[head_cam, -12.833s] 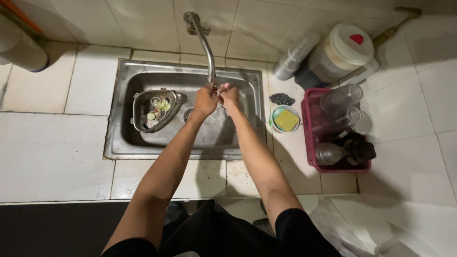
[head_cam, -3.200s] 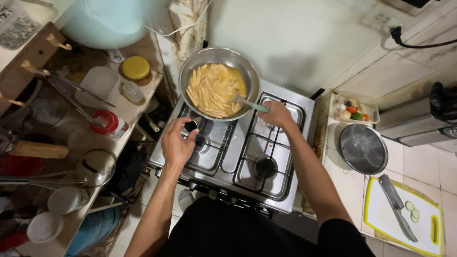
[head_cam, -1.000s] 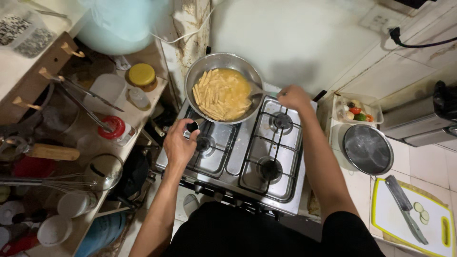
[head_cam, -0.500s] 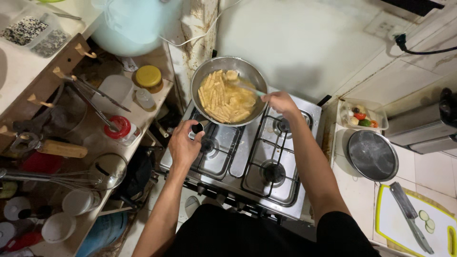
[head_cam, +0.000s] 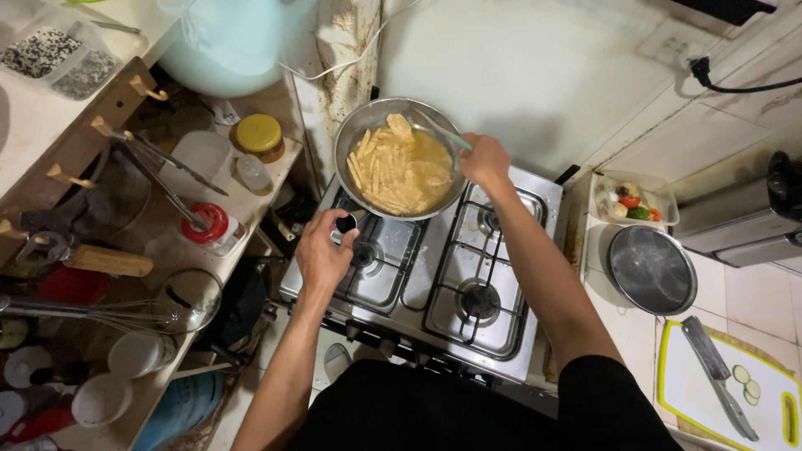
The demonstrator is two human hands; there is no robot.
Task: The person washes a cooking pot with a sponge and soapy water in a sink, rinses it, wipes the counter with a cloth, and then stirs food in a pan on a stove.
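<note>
A steel frying pan [head_cam: 359,125] full of yellow pasta tubes in sauce [head_cam: 401,171] sits on the far left burner of a steel gas stove [head_cam: 501,321]. My left hand [head_cam: 322,255] grips the pan's black handle [head_cam: 344,224] at the near side. My right hand [head_cam: 484,159] is at the pan's right rim and holds a light-coloured utensil [head_cam: 441,132] whose end reaches into the pasta.
A crowded shelf [head_cam: 251,200] at the left holds a yellow-lidded jar [head_cam: 259,135], a red-lidded jar [head_cam: 207,225], a whisk and bowls. Right of the stove lie a round steel lid [head_cam: 652,269], a tub of vegetables [head_cam: 633,200] and a cutting board [head_cam: 773,397] with a cleaver [head_cam: 717,372].
Earlier I washed my hands at a sink. In the last second my right hand moved along the pan's rim, stirring, and the pasta shifted toward the left and far side.
</note>
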